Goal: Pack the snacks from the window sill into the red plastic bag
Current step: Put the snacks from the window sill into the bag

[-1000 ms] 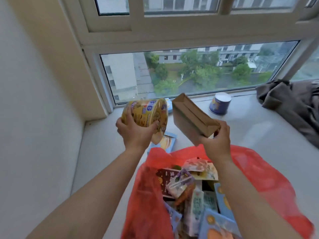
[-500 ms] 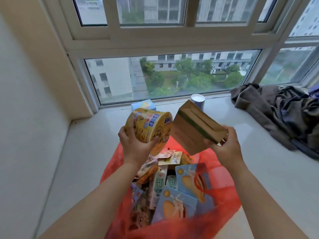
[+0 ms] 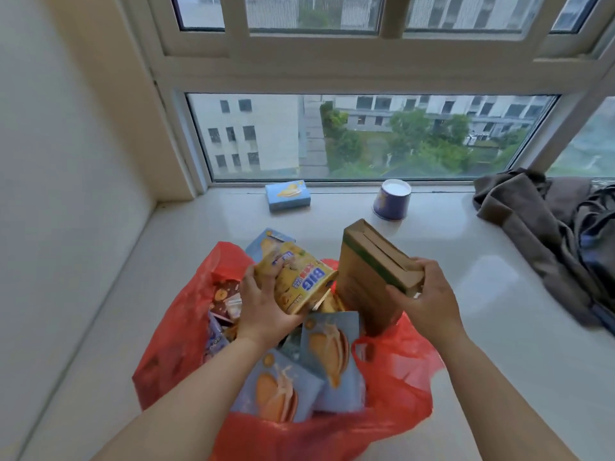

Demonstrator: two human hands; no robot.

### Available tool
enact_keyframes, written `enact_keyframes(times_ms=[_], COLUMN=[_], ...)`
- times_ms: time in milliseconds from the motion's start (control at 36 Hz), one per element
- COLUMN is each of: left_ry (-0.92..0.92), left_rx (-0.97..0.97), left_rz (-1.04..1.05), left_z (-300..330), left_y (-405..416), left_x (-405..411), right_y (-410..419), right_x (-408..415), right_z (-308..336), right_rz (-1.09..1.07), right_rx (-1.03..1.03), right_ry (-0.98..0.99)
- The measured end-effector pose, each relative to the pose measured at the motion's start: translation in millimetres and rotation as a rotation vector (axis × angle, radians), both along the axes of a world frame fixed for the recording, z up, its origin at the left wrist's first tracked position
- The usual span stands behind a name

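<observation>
A: Item one, left hand (image 3: 263, 311)?
B: Fingers curled round the yellow tub (image 3: 298, 281), thumb on its near side. The tub lies tilted, lid end to the right, just over the open mouth of the red bag (image 3: 173, 331). A second ago it was held higher, above the sill (image 3: 499, 294) and clear of the bag.

A: Item two, right hand (image 3: 429, 301)?
B: Fingers and thumb clamped on the near end of the brown box (image 3: 366, 277). The box stands nearly upright, its lower edge already down among the packets. Half a second ago it was still tipped above the bag.

A: Bag contents?
B: Blue biscuit boxes (image 3: 329, 347) at the front, a dark packet (image 3: 224, 292) at the left, more underneath that I cannot tell apart. The bag looks nearly full.

A: Left on the sill?
B: One blue box (image 3: 288, 195) by the glass, one blue cup (image 3: 392, 199) to its right, both well apart from the bag. Grey clothing (image 3: 539, 227) lies at far right, not a snack.

A: Reading for the task?
B: Both held items have come down to the bag, so release seems the step in hand. By my judgement two pieces then remain to fetch.
</observation>
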State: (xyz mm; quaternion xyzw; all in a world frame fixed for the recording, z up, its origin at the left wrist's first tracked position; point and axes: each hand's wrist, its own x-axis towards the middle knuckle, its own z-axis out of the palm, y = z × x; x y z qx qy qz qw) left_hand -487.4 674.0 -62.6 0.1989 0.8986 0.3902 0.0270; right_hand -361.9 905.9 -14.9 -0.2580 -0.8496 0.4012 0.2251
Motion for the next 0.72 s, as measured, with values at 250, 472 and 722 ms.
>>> enact_keyframes(times_ms=[250,472,722], left_ry=[0.127,0.237,0.275], left_rx=[-0.341,-0.526,-0.432], left_rz=[-0.195,-0.385,-0.416], left_z=[-5,-23,-38], left_y=[-7,-22,-40], left_x=[7,14,18], right_y=[-10,-29,-48], right_x=[-8,-17,-19], right_z=[-11,-30,-29], right_rz=[0.053,0.104,0.139], right_rx=[0.259,0.324,0.316], right_ry=[-0.262,-0.235,-0.024])
